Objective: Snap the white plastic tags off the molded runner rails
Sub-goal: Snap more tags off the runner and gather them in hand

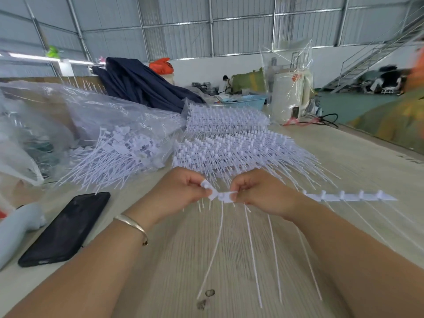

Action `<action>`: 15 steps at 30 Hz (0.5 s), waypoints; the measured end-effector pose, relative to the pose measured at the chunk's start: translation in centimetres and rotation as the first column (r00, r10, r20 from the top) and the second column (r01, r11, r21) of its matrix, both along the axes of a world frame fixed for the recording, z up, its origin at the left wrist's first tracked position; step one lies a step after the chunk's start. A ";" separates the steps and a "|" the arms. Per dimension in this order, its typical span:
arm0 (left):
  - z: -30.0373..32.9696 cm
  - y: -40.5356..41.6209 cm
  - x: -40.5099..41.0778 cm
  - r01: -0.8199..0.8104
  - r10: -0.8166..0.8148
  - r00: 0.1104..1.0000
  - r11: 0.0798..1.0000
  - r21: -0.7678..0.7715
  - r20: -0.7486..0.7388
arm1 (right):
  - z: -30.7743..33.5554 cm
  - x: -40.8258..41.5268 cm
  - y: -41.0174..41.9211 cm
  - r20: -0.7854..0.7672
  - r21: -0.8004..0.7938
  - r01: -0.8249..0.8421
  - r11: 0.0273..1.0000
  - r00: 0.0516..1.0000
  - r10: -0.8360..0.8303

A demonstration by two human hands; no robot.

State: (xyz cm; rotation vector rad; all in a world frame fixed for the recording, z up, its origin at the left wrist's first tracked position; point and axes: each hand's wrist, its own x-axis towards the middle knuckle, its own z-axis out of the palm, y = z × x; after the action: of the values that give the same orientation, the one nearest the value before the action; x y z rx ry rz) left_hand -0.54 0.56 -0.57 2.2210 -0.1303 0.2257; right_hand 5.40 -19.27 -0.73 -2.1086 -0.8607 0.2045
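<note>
Work looks partly done: loose tags [119,154] spill from a clear bag [46,115] at left of frame, while stacked uncut rails [229,143] wait at centre. Just below them, the left hand [181,193] and right hand [259,191] each pinch the current runner rail [344,196], twisting one tag [212,191] between them.

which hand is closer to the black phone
Left. The left hand grips a tag just right of the black phone; the right hand holds the runner rail farther right.
</note>
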 end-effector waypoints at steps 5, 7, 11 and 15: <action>0.2 1.7 0.2 -0.154 0.157 0.988 0.974 0.167 -0.005 | 0.5 0.1 -0.8 0.038 -0.124 -0.042 0.991 0.998 0.047; 0.4 2.1 0.0 -0.137 0.133 0.991 0.969 -0.206 -0.032 | 0.6 0.0 -1.1 0.012 -0.013 -0.021 1.000 1.000 0.021; 0.1 0.2 0.4 -0.107 0.074 0.994 0.822 -0.560 -0.081 | 0.2 -0.4 0.1 0.013 0.146 -0.003 0.989 1.000 0.001; -0.1 -1.9 0.4 -0.112 0.020 0.989 0.744 -0.659 -0.145 | 0.1 -0.9 0.9 0.005 0.235 -0.016 0.972 1.000 0.016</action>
State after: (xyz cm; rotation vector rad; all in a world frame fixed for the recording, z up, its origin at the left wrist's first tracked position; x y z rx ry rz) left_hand -0.13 -1.33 -0.63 1.5083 0.0953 0.1358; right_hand 4.51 -18.33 -0.63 -1.8821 -0.8598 0.1023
